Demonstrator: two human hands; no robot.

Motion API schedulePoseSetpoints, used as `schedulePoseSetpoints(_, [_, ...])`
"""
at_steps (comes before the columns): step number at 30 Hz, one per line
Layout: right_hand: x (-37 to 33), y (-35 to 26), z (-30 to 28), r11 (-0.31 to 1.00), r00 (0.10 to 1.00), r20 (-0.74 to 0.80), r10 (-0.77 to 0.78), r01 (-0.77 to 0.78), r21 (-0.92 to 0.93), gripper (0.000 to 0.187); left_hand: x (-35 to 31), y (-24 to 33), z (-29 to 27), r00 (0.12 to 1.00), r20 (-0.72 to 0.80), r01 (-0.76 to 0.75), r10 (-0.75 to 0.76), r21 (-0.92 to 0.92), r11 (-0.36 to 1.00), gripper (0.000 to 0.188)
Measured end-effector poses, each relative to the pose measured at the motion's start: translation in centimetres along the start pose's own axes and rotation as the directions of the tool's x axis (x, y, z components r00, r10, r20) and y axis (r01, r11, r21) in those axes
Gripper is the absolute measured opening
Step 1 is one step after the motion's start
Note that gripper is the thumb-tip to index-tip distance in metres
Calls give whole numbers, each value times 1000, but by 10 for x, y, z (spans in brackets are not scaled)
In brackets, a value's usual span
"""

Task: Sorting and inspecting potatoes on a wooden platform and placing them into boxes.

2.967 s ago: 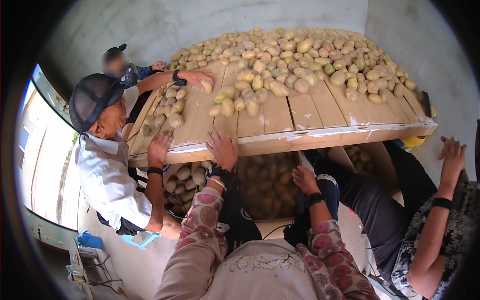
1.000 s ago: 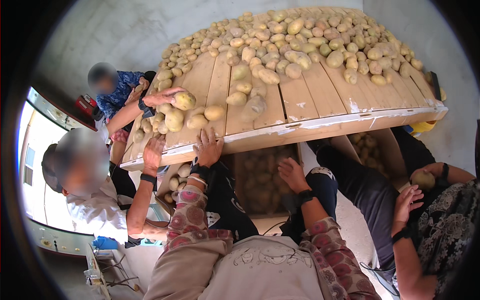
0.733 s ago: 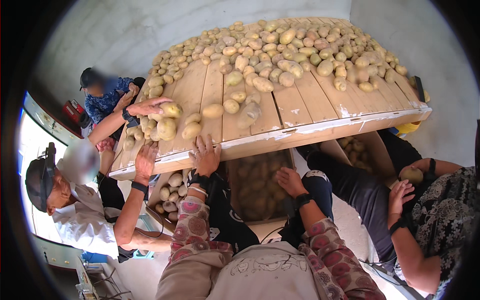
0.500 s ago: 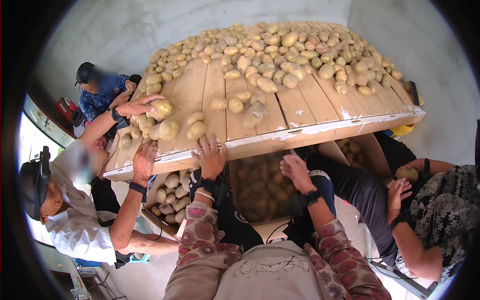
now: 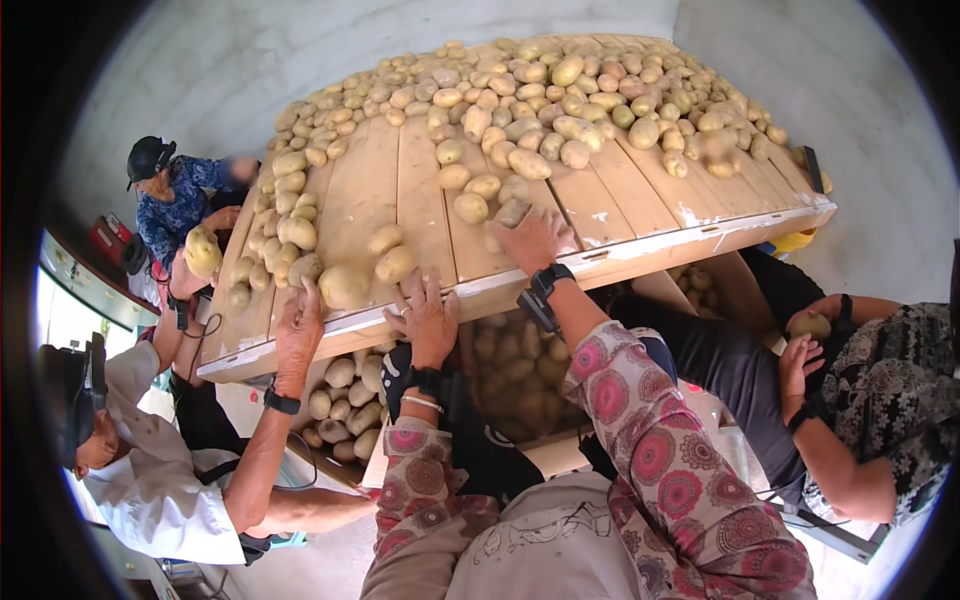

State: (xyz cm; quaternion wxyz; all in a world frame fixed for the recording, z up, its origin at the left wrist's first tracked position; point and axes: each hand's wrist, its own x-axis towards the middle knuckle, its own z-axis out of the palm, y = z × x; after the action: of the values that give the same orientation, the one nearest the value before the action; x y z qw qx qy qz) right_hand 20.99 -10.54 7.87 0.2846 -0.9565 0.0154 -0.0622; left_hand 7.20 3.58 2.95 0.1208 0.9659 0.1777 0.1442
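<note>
Many yellow-brown potatoes (image 5: 475, 123) lie on a sloping wooden table (image 5: 420, 200). My right hand (image 5: 538, 242) reaches over the table's front edge, its fingers curled round a potato (image 5: 511, 213) whose upper part shows past them. Other potatoes lie just behind and to its left. My left hand (image 5: 427, 322) rests on the front edge with fingers spread and nothing in it. Nearest to its fingertips is a potato (image 5: 395, 264).
Below the table stand a box of potatoes (image 5: 520, 390) and another potato pile (image 5: 345, 405). At left, one person's hand (image 5: 299, 335) touches the table edge; a large potato (image 5: 203, 252) is held up nearby. A person at right holds a potato (image 5: 810, 325).
My right hand has moved from below the edge up and left onto a potato. My left hand stays at the edge. At left, a large potato has been carried off the table.
</note>
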Motion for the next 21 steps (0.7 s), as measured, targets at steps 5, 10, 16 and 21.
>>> schedulePoseSetpoints(5, [-19,-3,9,748,960,-49,-274,245,617,77,-4,-9,1,999,-35,-37,36,-23,999,55])
schedulePoseSetpoints(10, [-60,-15,-36,638,923,-172,-343,364,679,72,-5,-7,-1,1000,-16,10,-10,-4,1000,54])
schedulePoseSetpoints(16, [-104,-23,-92,460,877,-319,-359,463,757,63,-7,-9,0,998,-52,-26,26,0,1000,53])
schedulePoseSetpoints(21, [-115,-20,-97,436,826,-407,-390,554,709,62,-10,-16,0,990,-129,-77,61,-123,989,47])
